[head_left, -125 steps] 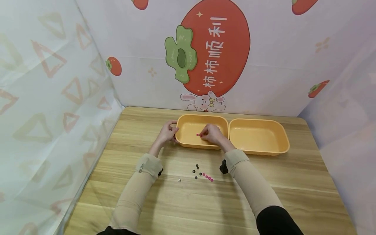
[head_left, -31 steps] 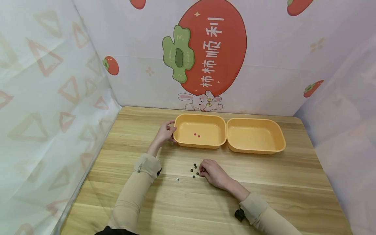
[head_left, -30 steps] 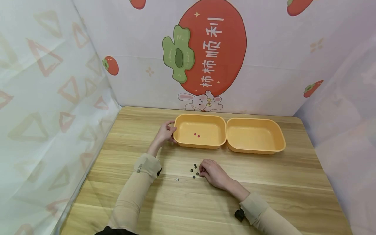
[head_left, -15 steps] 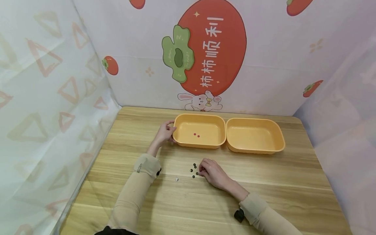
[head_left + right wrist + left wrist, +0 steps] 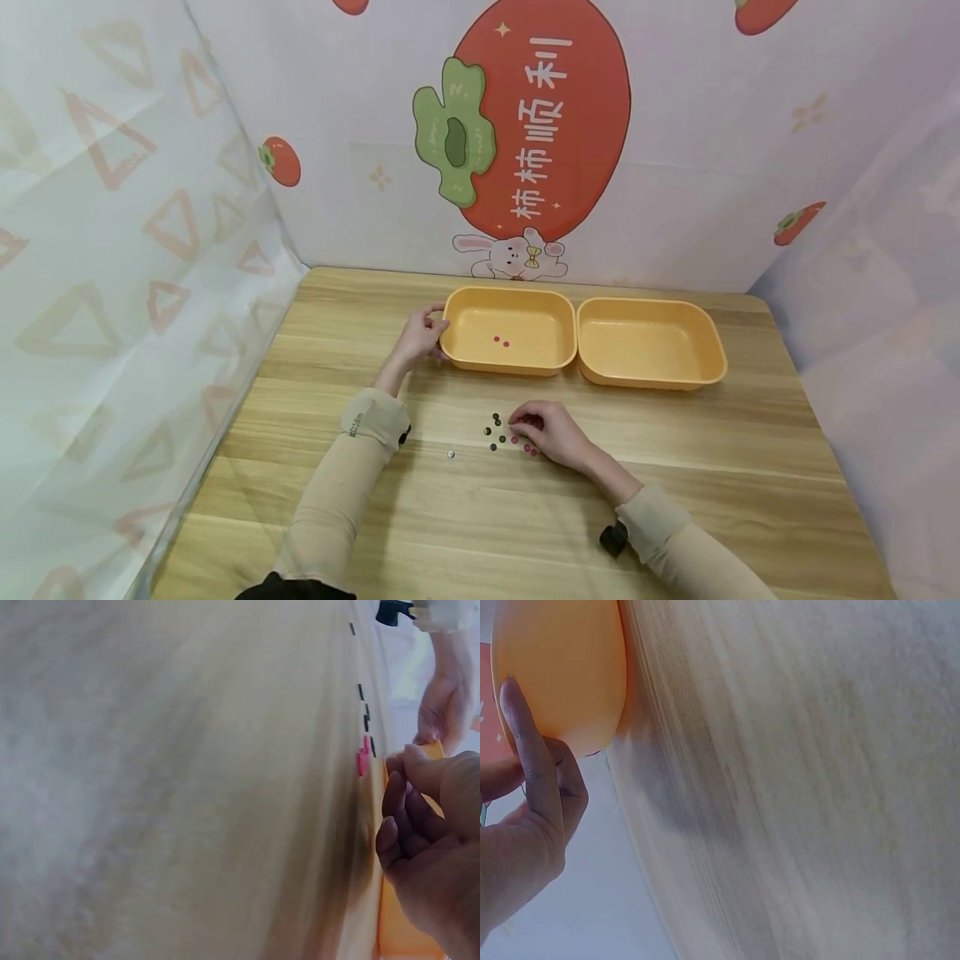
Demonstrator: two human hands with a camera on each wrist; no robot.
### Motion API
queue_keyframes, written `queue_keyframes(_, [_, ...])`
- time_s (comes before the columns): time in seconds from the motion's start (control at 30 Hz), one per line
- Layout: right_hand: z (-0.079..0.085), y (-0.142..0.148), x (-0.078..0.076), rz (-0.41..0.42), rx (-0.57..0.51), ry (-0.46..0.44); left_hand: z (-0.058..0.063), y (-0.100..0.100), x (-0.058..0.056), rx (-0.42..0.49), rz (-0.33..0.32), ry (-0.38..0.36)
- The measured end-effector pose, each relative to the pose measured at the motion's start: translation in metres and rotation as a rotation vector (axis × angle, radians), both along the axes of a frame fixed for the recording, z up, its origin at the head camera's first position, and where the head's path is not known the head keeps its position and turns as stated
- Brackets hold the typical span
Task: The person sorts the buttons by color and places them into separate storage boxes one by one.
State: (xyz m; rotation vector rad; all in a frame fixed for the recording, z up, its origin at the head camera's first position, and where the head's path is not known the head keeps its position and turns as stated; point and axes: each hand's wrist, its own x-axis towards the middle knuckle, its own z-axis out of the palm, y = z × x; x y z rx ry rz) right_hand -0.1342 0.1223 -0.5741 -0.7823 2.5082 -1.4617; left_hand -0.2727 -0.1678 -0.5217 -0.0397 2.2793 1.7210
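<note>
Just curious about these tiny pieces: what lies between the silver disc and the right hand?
In the head view, small dark discs, then pink discs close by the right hand.

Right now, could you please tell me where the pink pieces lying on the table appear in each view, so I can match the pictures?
Head: the pink pieces lie below centre, close by the right hand, to the right of the dark pieces.
Left wrist: not in it.
Right wrist: right of centre, slightly above mid-height.
Shared landmark: the left hand's grip on the left orange tray.
</note>
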Motion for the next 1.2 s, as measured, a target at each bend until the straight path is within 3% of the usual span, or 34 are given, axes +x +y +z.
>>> queue_keyframes(0.2, [0.011,0.002,0.000,-0.011,-0.066,-0.179,0.001,0.001,0.000,-0.016,0.002,0.010])
queue_keyframes(0.33, [0.015,0.002,0.002,0.024,-0.087,-0.207,0.002,0.002,0.001,-0.010,0.004,0.012])
queue_keyframes(0.73, [0.043,0.005,-0.004,-0.028,-0.052,0.024,0.002,0.002,0.001,-0.013,-0.001,0.010])
queue_keyframes(0.97, [0.056,0.009,-0.021,-0.102,-0.090,0.086,0.003,0.002,0.002,-0.014,0.003,0.007])
queue_keyframes(1.2, [0.063,0.014,-0.034,-0.112,-0.109,0.116,0.002,0.001,0.002,-0.015,0.003,0.007])
